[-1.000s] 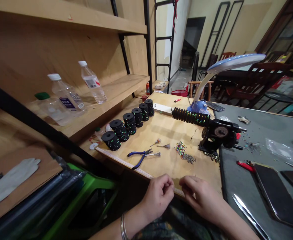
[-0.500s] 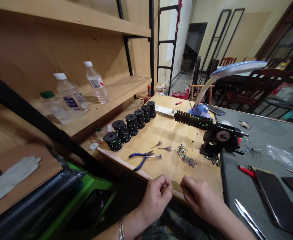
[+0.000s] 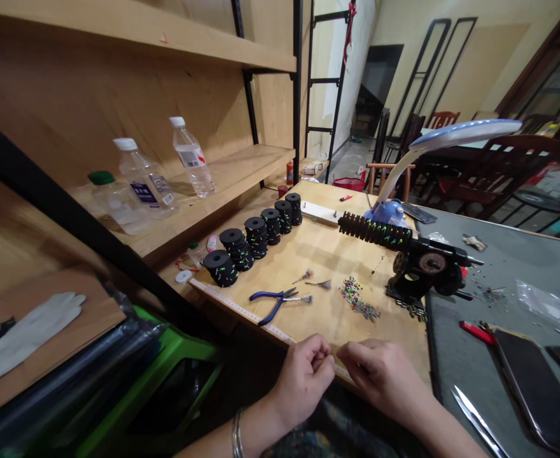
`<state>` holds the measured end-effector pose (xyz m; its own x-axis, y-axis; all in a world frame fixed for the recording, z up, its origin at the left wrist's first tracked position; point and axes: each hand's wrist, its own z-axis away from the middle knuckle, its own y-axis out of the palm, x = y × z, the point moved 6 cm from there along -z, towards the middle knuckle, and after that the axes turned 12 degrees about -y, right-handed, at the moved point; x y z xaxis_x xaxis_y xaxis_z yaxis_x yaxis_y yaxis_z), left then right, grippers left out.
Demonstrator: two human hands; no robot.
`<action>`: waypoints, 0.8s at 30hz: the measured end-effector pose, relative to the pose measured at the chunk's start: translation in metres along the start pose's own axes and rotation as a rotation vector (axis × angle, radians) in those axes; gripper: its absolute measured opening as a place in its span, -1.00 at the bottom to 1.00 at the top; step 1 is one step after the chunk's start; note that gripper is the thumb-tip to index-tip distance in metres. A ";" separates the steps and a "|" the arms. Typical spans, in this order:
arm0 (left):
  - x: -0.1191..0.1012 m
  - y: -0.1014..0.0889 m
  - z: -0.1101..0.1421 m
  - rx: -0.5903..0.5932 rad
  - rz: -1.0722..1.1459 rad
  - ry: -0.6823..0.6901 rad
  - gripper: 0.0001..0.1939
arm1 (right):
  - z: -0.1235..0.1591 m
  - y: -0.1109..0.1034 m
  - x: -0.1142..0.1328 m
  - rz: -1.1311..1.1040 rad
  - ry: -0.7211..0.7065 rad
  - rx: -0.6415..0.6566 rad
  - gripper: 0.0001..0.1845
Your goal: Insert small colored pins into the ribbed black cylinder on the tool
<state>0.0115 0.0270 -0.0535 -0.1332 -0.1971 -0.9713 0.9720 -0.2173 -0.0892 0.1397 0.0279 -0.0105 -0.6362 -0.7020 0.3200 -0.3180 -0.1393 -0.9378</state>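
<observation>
At the front edge of the wooden table, my left hand is closed in a pinch, a bracelet on its wrist. My right hand is curled in a similar pinch close beside it, fingertips nearly meeting the left ones. Whatever sits between the fingers is too small to make out. Beyond the hands lie blue-handled pliers, a few small wire bundles and a pile of coloured beads with small metal pieces.
Black foam spools stand in a row on the left. At right a black winding machine carries a ribbed rod behind the beads, with a desk lamp further back. Scissors and a phone lie on the grey mat.
My right hand has moved left, closing the gap to my left hand. Both hands stay pinched. The whole view has shifted slightly; the table items look unmoved.
</observation>
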 end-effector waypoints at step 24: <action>0.000 -0.012 -0.006 0.010 0.156 -0.037 -0.77 | 0.005 -0.020 -0.018 -0.017 0.045 -0.010 -0.77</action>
<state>0.0008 0.0349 -0.0537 0.0117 -0.2640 -0.9645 0.9795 -0.1909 0.0641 0.1612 0.0398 0.0014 -0.6616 -0.6676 0.3414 -0.3358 -0.1433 -0.9310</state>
